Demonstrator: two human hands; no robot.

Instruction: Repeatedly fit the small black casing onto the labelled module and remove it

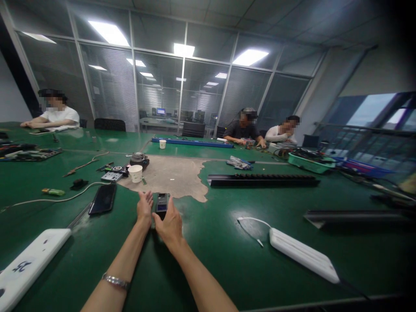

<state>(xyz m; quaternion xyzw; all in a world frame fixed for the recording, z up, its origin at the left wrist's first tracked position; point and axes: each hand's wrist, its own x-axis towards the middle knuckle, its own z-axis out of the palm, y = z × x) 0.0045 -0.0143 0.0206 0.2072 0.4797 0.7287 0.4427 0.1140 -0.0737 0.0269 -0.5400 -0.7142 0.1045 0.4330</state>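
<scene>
A small dark box-shaped device with a grey upper face and a small bluish screen is near the middle of the table. My right hand grips its lower end, thumb on the left side and fingers along the right. Just left of the device, my left hand is open, its fingers stretched forward and nothing seen in it. Its palm faces the device, with a narrow gap between them. A black phone lies left of my left hand. Beyond the hands stands a white paper cup.
The green table carries a bare brown patch, a white power strip at right and a white numbered case at left. Black rails, electronic parts and a green basket lie farther off. Several people sit across.
</scene>
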